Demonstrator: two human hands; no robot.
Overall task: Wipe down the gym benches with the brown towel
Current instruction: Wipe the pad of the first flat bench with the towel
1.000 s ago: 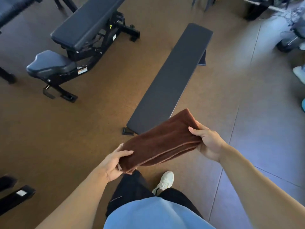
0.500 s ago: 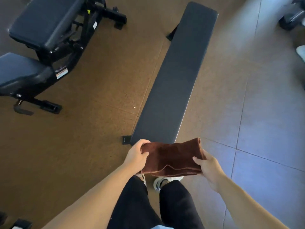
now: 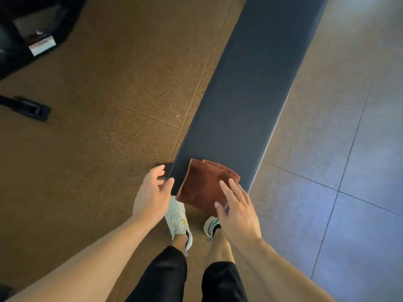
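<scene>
The folded brown towel [image 3: 202,186] lies on the near end of the long black flat bench [image 3: 244,88], which runs away from me toward the top right. My right hand [image 3: 236,209] rests flat on the towel's near right part, fingers straight and spread. My left hand [image 3: 152,191] hovers just left of the bench's near corner, fingers relaxed and holding nothing; it does not touch the towel.
An adjustable black bench frame [image 3: 32,35] with a white label stands at the top left, and one of its feet [image 3: 30,107] sticks out on the brown floor. Grey tiles [image 3: 349,171] lie to the right. My shoes [image 3: 177,219] stand at the bench's end.
I have stepped up to the bench and laid the towel on its near end. My left hand let go of the towel; my right hand went from gripping it to lying flat on it.
</scene>
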